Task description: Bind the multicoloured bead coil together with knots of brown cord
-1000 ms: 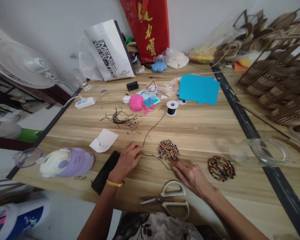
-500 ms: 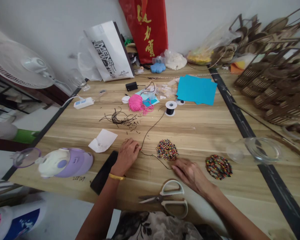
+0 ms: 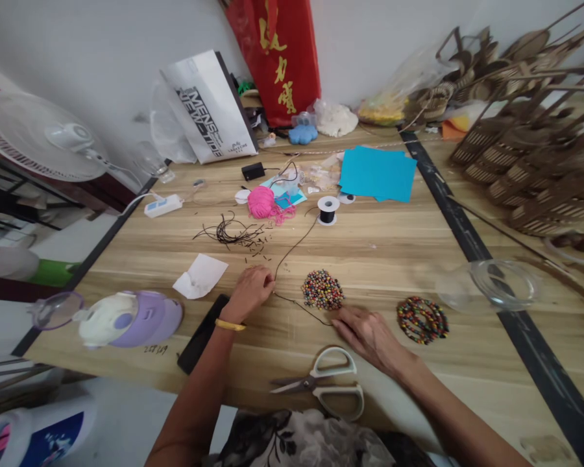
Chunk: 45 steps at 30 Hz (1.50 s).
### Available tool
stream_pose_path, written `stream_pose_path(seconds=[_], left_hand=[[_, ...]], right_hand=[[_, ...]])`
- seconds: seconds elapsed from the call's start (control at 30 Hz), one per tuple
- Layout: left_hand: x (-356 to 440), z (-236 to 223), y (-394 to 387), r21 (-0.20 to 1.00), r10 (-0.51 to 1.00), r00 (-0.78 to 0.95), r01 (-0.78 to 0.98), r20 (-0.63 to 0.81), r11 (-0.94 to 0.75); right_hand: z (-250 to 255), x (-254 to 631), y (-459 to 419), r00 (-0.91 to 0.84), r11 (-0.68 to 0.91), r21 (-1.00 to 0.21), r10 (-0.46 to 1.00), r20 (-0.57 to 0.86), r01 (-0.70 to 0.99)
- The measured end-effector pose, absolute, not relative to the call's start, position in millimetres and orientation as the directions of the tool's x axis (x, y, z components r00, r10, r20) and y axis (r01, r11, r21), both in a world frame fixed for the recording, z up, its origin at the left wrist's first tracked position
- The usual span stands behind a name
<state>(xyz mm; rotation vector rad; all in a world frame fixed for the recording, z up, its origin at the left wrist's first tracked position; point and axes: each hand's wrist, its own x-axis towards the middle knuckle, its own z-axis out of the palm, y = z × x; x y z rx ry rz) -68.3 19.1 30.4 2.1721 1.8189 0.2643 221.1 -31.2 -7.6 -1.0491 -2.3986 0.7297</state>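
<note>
A thin black cord (image 3: 299,241) runs from a white-flanged spool (image 3: 327,211) down to my left hand (image 3: 253,290), whose fingers are curled in and pinch it. From there the cord crosses the wood to my right hand (image 3: 367,332), lying low on the table with its fingertips closed on the cord's end. Tiny specks on the stretch between the hands are too small to name. A pile of multicoloured beads (image 3: 322,289) lies just above my right fingertips. Strung bead loops (image 3: 422,320) rest to the right. Scissors (image 3: 316,383) with white handles lie spread near my body.
Left of my forearm are a black phone (image 3: 202,334), a purple and white bottle (image 3: 136,318) and white paper (image 3: 200,275). Farther back lie black cord scraps (image 3: 233,230), pink yarn (image 3: 261,202) and blue sheets (image 3: 378,173). Clear round containers (image 3: 503,285) and woven baskets (image 3: 530,168) stand right.
The view has shifted slightly. My left fingers have curled in more at the cord. My right hand stays almost in place, and the spool, beads and scissors lie as before.
</note>
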Motion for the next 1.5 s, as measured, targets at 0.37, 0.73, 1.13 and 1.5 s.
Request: stream_pose_path(seconds=[0.37,0.73,1.13,1.5], left_hand=[[-88,49,26,0.867,0.997,-0.066,0.495,-0.034,0.062],[-82,62,30,0.991,0.985,-0.172,0.129,-0.017,0.04],[-76,75,42,0.977,0.981,-0.19,-0.214,-0.036,-0.006],[-71,91,37,0.984,0.984,-0.172,-0.158,0.049,-0.077]], right_hand=[[7,225,-29,-0.649,0.535,-0.679,0.752,0.113,0.502],[19,228,-33,-0.722,0.514,-0.65,0.688,-0.077,0.559],[29,196,-39,-0.814,0.674,-0.538,0.58,-0.04,0.507],[34,148,-33,-0.846,0.824,-0.21,0.533,-0.03,0.527]])
